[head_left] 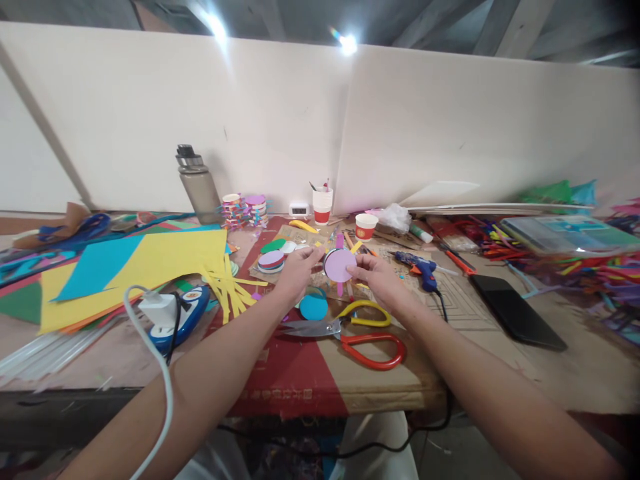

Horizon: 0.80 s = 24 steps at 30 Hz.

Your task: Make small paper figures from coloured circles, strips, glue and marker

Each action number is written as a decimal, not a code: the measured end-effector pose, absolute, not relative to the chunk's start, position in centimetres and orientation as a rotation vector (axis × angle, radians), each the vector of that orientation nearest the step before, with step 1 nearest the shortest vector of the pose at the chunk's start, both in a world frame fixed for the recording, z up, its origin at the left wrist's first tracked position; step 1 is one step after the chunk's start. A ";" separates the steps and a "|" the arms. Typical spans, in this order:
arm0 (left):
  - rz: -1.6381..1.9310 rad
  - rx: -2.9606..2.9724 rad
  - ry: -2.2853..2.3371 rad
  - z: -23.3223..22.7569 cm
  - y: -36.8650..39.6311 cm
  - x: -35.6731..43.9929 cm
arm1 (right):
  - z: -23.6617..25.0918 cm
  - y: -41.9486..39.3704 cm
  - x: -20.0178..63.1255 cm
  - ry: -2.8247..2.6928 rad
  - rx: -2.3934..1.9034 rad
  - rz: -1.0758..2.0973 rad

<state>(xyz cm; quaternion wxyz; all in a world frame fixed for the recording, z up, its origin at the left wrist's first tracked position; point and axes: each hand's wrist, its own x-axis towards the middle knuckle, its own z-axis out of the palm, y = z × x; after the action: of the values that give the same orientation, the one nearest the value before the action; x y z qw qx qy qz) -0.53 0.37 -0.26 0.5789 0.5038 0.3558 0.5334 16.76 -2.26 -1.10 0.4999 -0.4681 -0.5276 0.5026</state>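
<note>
1. Large red-handled scissors [350,337] lie on the cardboard-covered counter [380,383], nearest the body.
2. Just beyond, both hands pinch a flat pale-purple paper disc [340,265] above the counter: the left hand [299,267] grips its left edge, the right hand [373,273] its right edge.
3. The disc looks light, thin and easily creased; holding it by the rim seems safest.
4. Farther back, a white-and-red paper cup [323,205] holds a few sticks; a smaller paper cup's [366,226] contents are hidden.

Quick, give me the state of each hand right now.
Left hand: closed on the left edge of the pink paper disc.
Right hand: closed on the right edge of the same disc, above the scissors.
</note>
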 end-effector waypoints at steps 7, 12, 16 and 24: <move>1.237 1.196 0.835 -0.4 0.4 -0.6 | -1.4 -2.1 16.8 -1.256 -1.134 1.199; 1.228 1.176 0.827 -0.4 0.3 -0.5 | -1.2 -2.1 16.7 -1.226 -1.136 1.218; 1.228 1.146 0.810 -0.4 0.3 -0.4 | -1.1 -2.3 16.6 -1.213 -1.137 1.216; 1.222 1.133 0.805 -0.5 0.2 -0.3 | -1.2 -2.3 16.8 -1.225 -1.142 1.199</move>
<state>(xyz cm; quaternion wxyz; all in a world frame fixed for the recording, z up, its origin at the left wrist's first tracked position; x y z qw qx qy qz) -0.35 0.22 -0.50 0.6017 0.4889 0.3475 0.5274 16.77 -2.30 -1.19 0.5149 -0.4754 -0.5098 0.4990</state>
